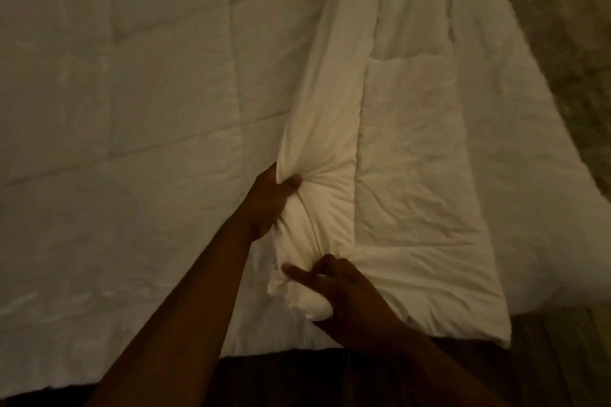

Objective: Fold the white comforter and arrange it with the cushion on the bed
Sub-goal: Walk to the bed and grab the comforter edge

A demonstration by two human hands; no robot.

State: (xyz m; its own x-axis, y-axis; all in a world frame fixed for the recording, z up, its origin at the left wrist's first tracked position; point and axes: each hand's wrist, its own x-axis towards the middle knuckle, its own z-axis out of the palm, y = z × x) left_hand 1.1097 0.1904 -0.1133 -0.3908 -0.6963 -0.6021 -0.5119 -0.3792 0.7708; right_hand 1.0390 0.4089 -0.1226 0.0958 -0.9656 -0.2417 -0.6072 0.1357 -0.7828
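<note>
The white comforter (132, 92) fills nearly the whole view, spread flat in dim, warm light, its stitched seams dividing it into large quilted squares. Its right-hand part is turned back over itself into a long raised fold (413, 142) that runs from the top of the view down to the comforter's near edge. Beyond the comforter's right edge lies a strip of mottled grey-brown floor or rug (568, 26), too blurred to tell which. Below the comforter's near edge a dark band (545, 357) shows; what it is cannot be told. No cushion shows in this view.

The left hand (271, 201) clutches a bunch of fabric on the left side of the fold, fingers closed tight so that creases fan out from the grip. The right hand (344, 291), nearer the comforter's near edge, pinches the fold's rounded end, one finger stretched out leftward across the cloth.
</note>
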